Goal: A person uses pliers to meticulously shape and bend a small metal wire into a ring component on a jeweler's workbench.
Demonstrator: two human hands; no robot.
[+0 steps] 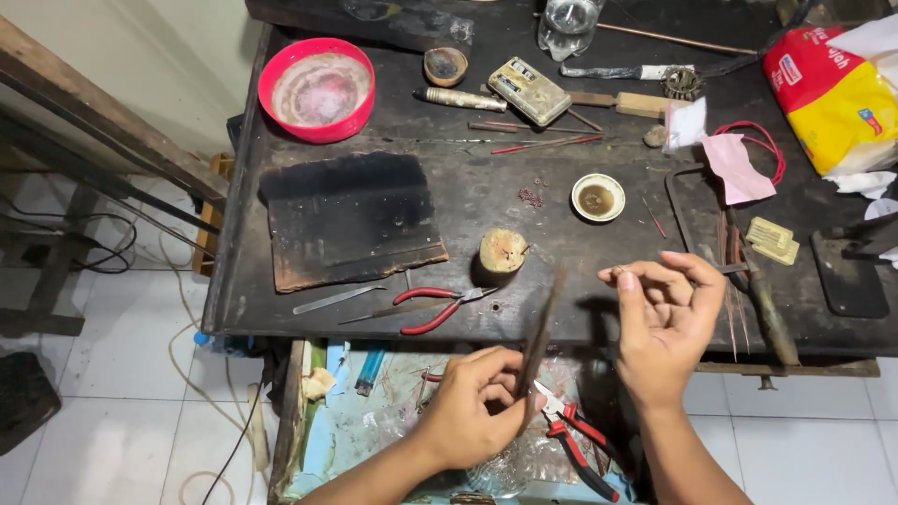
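My left hand (472, 407) was closed around the lower end of a thin dark file (541, 337), which stood tilted up toward the front edge of the workbench (486, 201). My right hand (662, 318) was raised just beside it, thumb and forefinger pinched together on something too small to make out, the other fingers loosely curled.

At the bench's far right corner lay a soft yellow and red packet (828, 89), with a pink scrap of paper (734, 166) just beside it and a small clear bag above that. Near the top middle sat a small rectangular metal box (530, 90) with a label on its lid. A round red bowl (316, 89) stood at the far left, a scorched dark board (348, 220) in front of it, and a short wooden stump (503, 252) near the middle. Red-handled pliers (438, 309) lay on the front edge; a second red-handled pair (572, 440) lay in the open drawer (374, 421) below my left hand.

The bench top was dark, stained and scratched. Below it the floor was white tile, with cables trailing at the left.
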